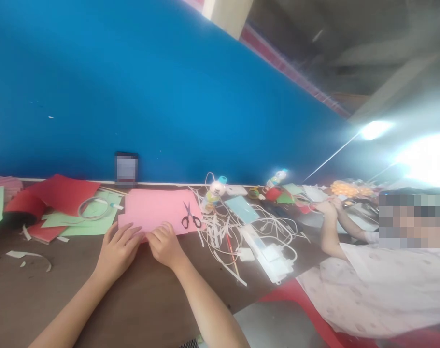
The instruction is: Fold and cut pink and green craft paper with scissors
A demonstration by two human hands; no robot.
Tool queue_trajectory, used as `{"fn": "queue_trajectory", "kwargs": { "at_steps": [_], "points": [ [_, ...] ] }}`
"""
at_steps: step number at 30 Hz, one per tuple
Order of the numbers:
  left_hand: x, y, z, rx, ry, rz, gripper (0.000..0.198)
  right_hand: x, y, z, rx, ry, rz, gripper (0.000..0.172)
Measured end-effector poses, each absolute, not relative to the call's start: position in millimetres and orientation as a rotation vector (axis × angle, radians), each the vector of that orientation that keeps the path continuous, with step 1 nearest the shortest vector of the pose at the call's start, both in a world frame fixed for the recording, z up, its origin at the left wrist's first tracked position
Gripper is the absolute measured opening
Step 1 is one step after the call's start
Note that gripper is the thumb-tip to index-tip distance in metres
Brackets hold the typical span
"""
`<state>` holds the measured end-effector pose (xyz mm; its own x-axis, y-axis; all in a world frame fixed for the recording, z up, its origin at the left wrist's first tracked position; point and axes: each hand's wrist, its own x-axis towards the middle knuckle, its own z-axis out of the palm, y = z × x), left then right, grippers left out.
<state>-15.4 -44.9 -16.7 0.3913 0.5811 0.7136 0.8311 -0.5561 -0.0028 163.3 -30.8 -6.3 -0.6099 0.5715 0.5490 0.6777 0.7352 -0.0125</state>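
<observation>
A pink paper sheet (150, 205) lies on the brown table in front of me. My left hand (121, 246) is at its near edge, fingers bent over the paper and thumb mostly hidden. Close beside it, my right hand (165, 245) has its fingers curled on the same edge, pinching the paper. A small darker pink strip of the edge shows between the two hands. Black-handled scissors (191, 218) rest on the right part of the pink paper, blades pointing away from me.
Left lie red sheets (69, 193), green paper (100, 220) and a coiled white strip (93, 208). A phone-like device (126, 170) leans on the blue wall. Right are a glue bottle (215, 191), tangled cables, a power strip (266, 256) and a co-worker's hands (330, 205).
</observation>
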Motion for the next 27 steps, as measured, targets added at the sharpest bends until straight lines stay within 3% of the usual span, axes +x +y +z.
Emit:
{"fn": "queue_trajectory", "kwargs": {
  "at_steps": [15, 20, 27],
  "points": [
    [-24, -35, -23, -2.180, -1.345, -1.049, 0.030, 172, -19, -5, -1.033, -2.350, -0.266, 0.019],
    [-35, -33, -19, -1.980, -1.503, -1.198, 0.022, 192, -12, -3, -1.089, -2.317, -0.269, 0.020],
    [-13, -41, -17, -2.116, -1.469, -1.063, 0.021, 188, -11, -7, -1.072, -2.325, -0.269, 0.019]
  ]
}}
